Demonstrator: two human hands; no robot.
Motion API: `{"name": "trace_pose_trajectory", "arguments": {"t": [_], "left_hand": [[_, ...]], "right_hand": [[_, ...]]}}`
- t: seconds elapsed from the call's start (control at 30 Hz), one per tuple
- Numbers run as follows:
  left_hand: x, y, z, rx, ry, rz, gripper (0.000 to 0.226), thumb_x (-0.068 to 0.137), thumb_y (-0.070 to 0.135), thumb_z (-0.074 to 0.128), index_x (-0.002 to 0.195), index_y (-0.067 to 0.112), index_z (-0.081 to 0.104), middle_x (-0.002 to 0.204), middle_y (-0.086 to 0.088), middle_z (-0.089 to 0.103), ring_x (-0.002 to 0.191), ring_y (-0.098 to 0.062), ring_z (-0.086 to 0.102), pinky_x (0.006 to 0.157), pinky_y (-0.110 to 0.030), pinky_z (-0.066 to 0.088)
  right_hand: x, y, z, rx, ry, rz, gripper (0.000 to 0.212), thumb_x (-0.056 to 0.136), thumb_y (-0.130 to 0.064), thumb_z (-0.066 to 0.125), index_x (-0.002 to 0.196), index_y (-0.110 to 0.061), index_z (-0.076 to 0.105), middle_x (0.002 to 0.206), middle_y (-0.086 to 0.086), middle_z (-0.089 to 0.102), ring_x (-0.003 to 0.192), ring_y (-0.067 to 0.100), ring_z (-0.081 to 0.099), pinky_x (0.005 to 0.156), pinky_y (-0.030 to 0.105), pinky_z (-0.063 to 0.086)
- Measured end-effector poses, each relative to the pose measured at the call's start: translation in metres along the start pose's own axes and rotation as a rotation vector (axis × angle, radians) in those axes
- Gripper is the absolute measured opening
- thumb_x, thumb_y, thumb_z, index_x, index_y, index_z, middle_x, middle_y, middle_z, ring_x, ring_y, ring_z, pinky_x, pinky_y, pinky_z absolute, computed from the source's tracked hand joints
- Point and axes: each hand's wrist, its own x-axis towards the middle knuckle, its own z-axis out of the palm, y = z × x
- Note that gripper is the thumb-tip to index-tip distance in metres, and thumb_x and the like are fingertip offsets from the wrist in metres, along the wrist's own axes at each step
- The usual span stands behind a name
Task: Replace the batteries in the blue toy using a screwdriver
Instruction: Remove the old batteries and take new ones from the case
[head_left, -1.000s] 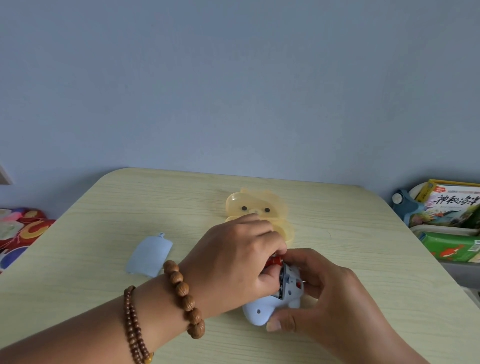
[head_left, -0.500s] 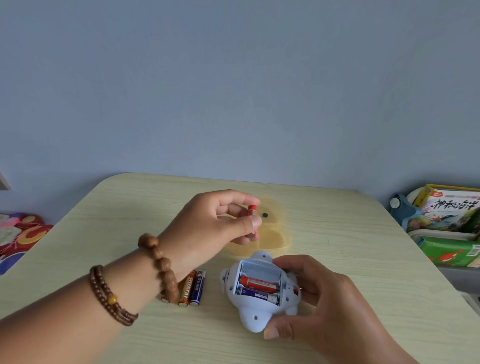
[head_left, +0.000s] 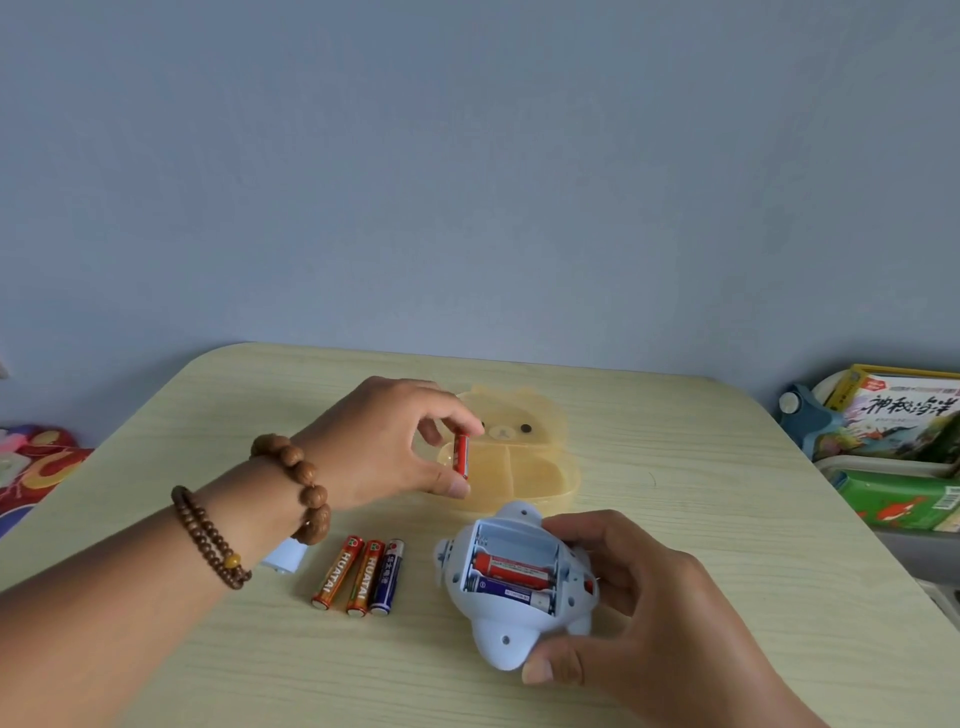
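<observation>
The pale blue toy (head_left: 498, 636) lies belly-up on the table, its battery bay open with a red battery (head_left: 511, 566) and a blue battery (head_left: 511, 592) inside; the top slot is vacant. My right hand (head_left: 644, 613) grips the toy from the right. My left hand (head_left: 384, 447) pinches a small red battery (head_left: 461, 455) upright above the yellow bear-shaped box (head_left: 550, 467). Three loose batteries (head_left: 358, 579) lie side by side left of the toy. The blue battery cover (head_left: 283, 561) peeks out under my left wrist. No screwdriver is in view.
The light wooden table (head_left: 701, 519) ends in a rounded far edge against a blue wall. Books and boxes (head_left: 898, 457) are stacked off the right edge. Colourful fabric (head_left: 36, 467) lies beyond the left edge.
My left hand has lifted a red battery out of the toy and carried it up and away to the bear box. The toy's open bay and three loose batteries came into view.
</observation>
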Motion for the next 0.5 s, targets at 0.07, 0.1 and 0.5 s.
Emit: {"name": "trace_pose_trajectory", "arguments": {"t": [0.07,0.1,0.5], "left_hand": [[0.002,-0.002,0.003,0.036,-0.031,0.006,0.049,0.062,0.047,0.089,0.107,0.042,0.072,0.103,0.024,0.068,0.094,0.003,0.062,0.083,-0.029,0.055],[0.003,-0.003,0.004,0.048,-0.038,0.010,0.048,0.062,0.048,0.089,0.107,0.043,0.072,0.102,0.024,0.068,0.094,0.003,0.062,0.082,-0.029,0.055],[0.003,-0.014,0.008,0.136,-0.159,0.106,0.028,0.078,0.047,0.078,0.104,0.041,0.075,0.124,0.030,0.053,0.081,-0.002,0.062,0.080,-0.025,0.053]], "right_hand": [[0.000,0.000,0.000,0.008,-0.004,0.008,0.082,0.036,-0.053,0.098,0.111,-0.047,0.065,0.104,-0.018,0.077,0.096,0.005,0.075,0.092,0.036,0.061],[0.000,0.000,0.000,0.010,-0.007,0.010,0.082,0.037,-0.052,0.098,0.111,-0.047,0.065,0.104,-0.018,0.077,0.095,0.004,0.075,0.092,0.036,0.061],[0.001,0.001,0.000,0.016,-0.001,0.004,0.084,0.035,-0.055,0.098,0.111,-0.050,0.064,0.104,-0.016,0.078,0.094,0.007,0.076,0.089,0.038,0.062]]}}
